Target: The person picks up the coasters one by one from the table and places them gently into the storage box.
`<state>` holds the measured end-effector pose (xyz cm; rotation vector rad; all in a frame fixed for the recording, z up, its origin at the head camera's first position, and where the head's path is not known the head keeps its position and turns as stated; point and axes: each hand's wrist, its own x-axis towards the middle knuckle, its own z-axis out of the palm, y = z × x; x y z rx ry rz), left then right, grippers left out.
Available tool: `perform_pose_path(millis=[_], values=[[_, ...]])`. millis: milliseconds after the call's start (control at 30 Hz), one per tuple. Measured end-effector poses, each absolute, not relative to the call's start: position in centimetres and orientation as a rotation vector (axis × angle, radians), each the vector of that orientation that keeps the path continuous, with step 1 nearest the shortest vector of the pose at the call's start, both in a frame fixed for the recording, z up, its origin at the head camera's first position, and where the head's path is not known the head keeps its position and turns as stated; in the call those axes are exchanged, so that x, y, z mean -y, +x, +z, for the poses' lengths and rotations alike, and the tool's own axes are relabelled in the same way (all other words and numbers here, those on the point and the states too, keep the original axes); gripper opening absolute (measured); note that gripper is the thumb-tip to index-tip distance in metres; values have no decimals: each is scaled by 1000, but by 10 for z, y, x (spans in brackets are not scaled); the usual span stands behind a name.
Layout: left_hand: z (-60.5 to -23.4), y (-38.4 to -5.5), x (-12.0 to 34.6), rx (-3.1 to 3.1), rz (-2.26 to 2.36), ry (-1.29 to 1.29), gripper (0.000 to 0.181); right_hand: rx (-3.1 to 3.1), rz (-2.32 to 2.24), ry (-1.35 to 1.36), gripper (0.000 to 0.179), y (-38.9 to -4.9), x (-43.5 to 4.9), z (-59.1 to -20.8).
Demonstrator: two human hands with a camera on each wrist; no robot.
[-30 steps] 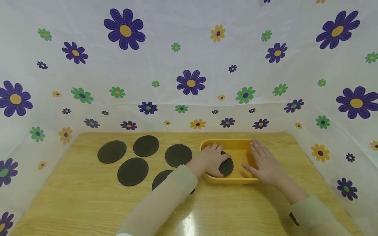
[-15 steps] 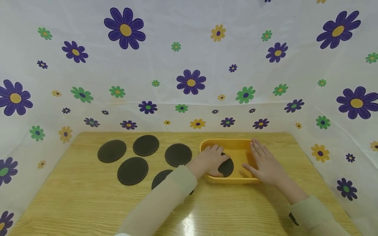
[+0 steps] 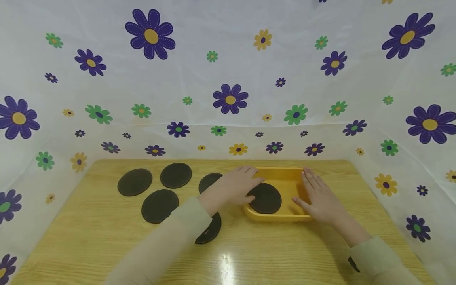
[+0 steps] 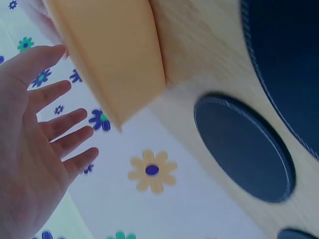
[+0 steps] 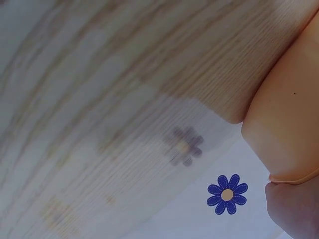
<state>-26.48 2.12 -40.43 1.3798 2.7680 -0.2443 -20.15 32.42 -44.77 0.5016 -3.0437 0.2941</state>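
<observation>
One black round coaster (image 3: 266, 198) with a stitched edge lies flat in the left part of a yellow plastic tray (image 3: 281, 217). My left hand (image 3: 239, 185) is over the tray's left edge with its fingers spread and nothing held. In the left wrist view that hand (image 4: 40, 134) shows an unoccupied palm, and it is beside the tray's wall (image 4: 109, 55). My right hand (image 3: 322, 200) rests on the tray's right side, fingers straight along the rim and thumb over the inside. A fingertip (image 5: 294, 206) touches the rim in the right wrist view.
Several more black coasters lie on the wooden table left of the tray, among them a far-left coaster (image 3: 135, 182), a back coaster (image 3: 176, 175) and a coaster (image 3: 210, 229) partly under my left sleeve. Flower-patterned cloth (image 3: 199, 79) surrounds the table's back and sides.
My left hand has let go of the coaster in the tray and moved left and slightly up, uncovering more of it. My right hand stays on the tray.
</observation>
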Motion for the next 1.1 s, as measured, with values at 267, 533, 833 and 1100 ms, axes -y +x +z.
perform_pose_path(millis=[267,533,833,1100], values=[[-398,-261,27,-2842,-74,1389,53,3048,293,492,94,-201,-324,-448],[-400,-262,86,-2932,-55,1246,51,3032,303,501,93,-200,-323,-447],[-414,-265,153,-3020,-141,1187,42,3026,303,497,93,-200,-323,-446],[-428,-264,208,-3082,-105,1041,40,3033,308,492,93,-199,-322,-446]])
